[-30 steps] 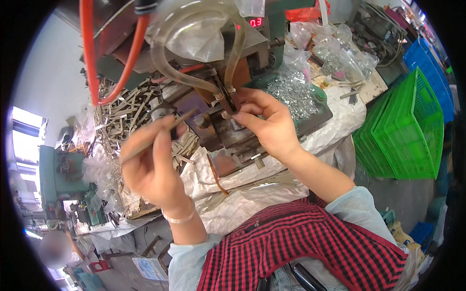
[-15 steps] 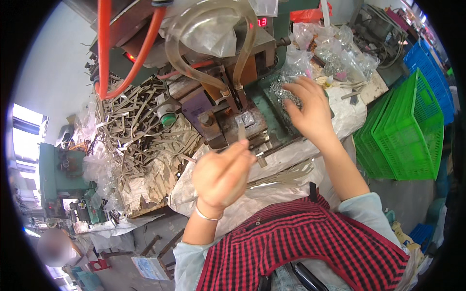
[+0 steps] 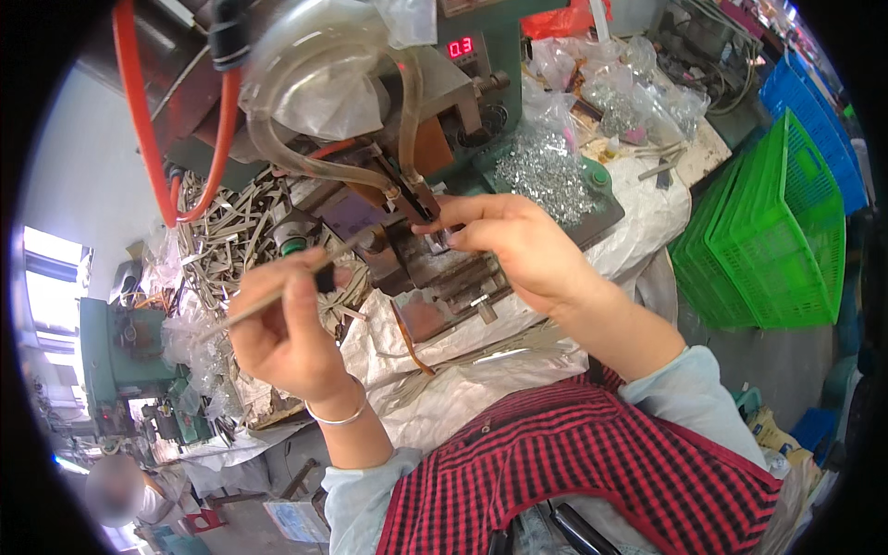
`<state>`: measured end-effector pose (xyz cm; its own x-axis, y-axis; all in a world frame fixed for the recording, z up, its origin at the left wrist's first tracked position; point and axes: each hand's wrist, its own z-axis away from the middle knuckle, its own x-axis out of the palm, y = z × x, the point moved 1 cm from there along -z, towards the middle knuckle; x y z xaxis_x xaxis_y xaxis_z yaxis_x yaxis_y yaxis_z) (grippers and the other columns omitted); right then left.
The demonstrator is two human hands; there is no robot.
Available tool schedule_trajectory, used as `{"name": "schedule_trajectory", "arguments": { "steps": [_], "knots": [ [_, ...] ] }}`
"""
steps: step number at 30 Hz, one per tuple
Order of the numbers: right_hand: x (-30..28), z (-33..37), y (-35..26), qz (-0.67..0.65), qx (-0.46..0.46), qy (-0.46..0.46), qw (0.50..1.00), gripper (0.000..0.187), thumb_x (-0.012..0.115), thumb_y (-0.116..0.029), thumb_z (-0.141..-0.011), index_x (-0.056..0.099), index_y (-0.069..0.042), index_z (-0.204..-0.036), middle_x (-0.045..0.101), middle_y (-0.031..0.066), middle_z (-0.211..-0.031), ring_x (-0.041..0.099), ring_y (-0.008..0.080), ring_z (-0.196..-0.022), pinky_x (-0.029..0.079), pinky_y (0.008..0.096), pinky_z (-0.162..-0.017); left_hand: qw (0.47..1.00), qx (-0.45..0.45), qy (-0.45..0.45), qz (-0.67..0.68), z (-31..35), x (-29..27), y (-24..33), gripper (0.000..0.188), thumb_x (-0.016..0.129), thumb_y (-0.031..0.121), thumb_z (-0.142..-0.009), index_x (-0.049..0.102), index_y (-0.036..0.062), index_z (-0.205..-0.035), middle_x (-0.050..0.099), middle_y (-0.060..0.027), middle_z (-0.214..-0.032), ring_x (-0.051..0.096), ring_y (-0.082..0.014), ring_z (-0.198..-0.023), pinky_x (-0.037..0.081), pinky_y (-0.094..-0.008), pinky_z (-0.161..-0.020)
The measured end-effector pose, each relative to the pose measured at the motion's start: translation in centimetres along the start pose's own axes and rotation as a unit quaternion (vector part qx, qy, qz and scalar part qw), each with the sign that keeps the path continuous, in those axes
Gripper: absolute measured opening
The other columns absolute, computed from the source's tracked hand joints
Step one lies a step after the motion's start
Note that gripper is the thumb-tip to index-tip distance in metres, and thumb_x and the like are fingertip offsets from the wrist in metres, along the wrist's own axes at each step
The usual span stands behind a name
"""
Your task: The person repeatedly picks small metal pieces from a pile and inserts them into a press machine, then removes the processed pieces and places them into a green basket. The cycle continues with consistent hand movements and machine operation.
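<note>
The right hand (image 3: 532, 254) has been shifted from the pile of small metal pieces (image 3: 548, 180) to the die block (image 3: 432, 269), fingertips placed under the tooling (image 3: 422, 200); whether anything is pinched there cannot be told. The thin strip (image 3: 252, 309), grasped in the left hand (image 3: 289, 324), has been pulled back left of the block; die access is judged to be left to the right hand.

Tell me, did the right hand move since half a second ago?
Yes. The right hand moved left, away from the pile of shiny metal bits and toward the clear hose.
</note>
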<state>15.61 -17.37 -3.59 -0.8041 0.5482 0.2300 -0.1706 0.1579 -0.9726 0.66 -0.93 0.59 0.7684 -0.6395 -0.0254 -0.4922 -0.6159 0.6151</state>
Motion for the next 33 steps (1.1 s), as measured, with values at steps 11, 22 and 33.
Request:
{"name": "schedule_trajectory", "arguments": {
  "steps": [11,22,33],
  "knots": [
    [-12.2,1.6,6.4,0.599,-0.224,0.327,0.696,0.014,0.082,-0.018,-0.077,0.077,-0.011,-0.087,0.070,0.0107,-0.112,0.062,0.0326,-0.115,0.051,0.0447,-0.091,0.908,0.251,-0.223,-0.249,5.8,4.8,-0.6,0.026,0.088,0.002,-0.072,0.074,0.0063,-0.094,0.076,-0.0118,-0.095,0.061,-0.0172,-0.059,0.043,-0.0274,-0.049],
    [-8.0,-5.2,8.2,0.679,-0.208,0.271,0.650,0.011,0.078,-0.021,-0.079,0.077,-0.016,-0.089,0.062,0.0072,-0.107,0.059,0.0283,-0.110,0.052,0.0439,-0.073,0.928,0.208,-0.208,-0.230,5.8,4.8,-0.7,0.025,0.085,-0.002,-0.074,0.075,0.0042,-0.096,0.077,-0.0120,-0.095,0.066,-0.0196,-0.063,0.047,-0.0287,-0.051],
    [-14.4,1.8,9.7,0.035,-0.167,0.437,0.883,0.019,0.067,-0.015,-0.102,0.074,0.000,-0.113,0.074,0.0047,-0.105,0.064,0.0098,-0.093,0.051,0.0244,-0.087,0.904,-0.239,0.228,-0.272,11.1,-9.4,-5.2,0.009,0.065,0.004,-0.101,0.069,-0.0024,-0.105,0.071,-0.0063,-0.097,0.063,-0.0108,-0.077,0.050,-0.0238,-0.071]
  ]
}}
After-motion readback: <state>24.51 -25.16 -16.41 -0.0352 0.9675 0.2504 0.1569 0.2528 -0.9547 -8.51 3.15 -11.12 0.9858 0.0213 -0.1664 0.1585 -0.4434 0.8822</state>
